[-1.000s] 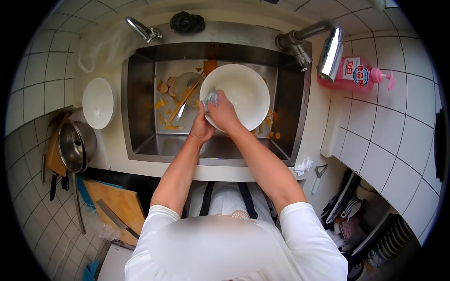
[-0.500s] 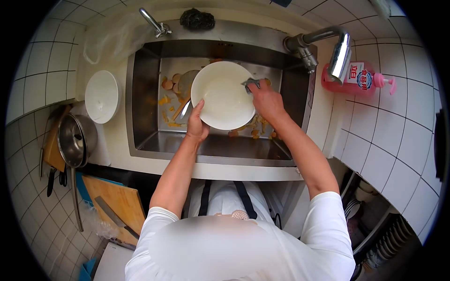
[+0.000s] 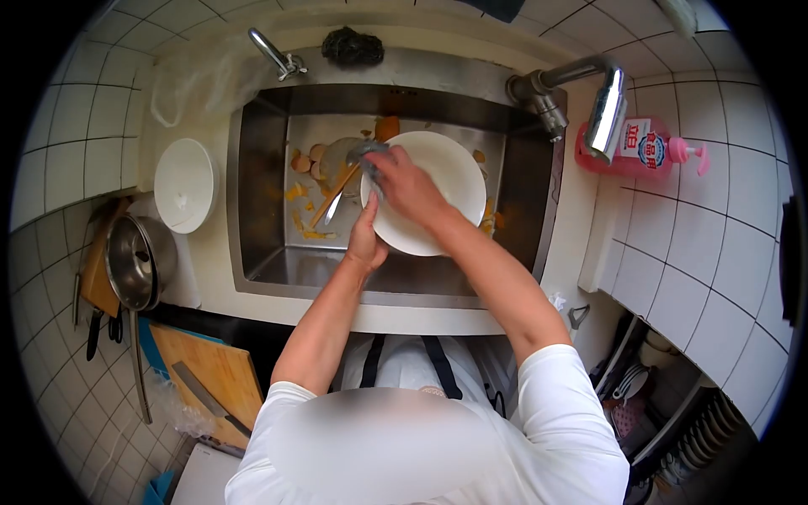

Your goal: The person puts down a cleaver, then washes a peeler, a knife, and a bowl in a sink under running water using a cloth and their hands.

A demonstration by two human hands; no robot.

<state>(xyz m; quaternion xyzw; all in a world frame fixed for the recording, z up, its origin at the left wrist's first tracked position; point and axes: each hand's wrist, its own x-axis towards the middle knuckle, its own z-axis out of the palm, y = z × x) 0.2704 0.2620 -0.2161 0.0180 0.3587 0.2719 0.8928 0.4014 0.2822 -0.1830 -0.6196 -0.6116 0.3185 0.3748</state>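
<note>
Over the metal sink (image 3: 539, 210) I hold a large white bowl (image 3: 454, 194), its inside facing up toward me. My left hand (image 3: 368, 238) grips its lower left edge, thumb up along the rim. A grey cloth (image 3: 371, 157) is bunched in the closed fingers of my right hand (image 3: 406, 187), pressed at the bowl's upper left rim. Beneath lie eggshells (image 3: 301, 162), yellow peelings (image 3: 318, 233), a wooden-looking stick (image 3: 338, 194) and a shiny metal utensil (image 3: 333, 209), partly hidden by bowl and hand.
A white bowl (image 3: 185, 187) stands on the left counter, near a metal pan (image 3: 130, 261). A faucet (image 3: 606, 114) reaches over the right corner beside a pink soap bottle (image 3: 644, 151). A dark scouring pad (image 3: 353, 46) rests behind the sink. A knife (image 3: 206, 396) lies on a cutting board (image 3: 231, 362).
My right hand has swept the cloth from the bowl's right rim across to its upper left rim. The bowl has shifted right and slightly toward me.
</note>
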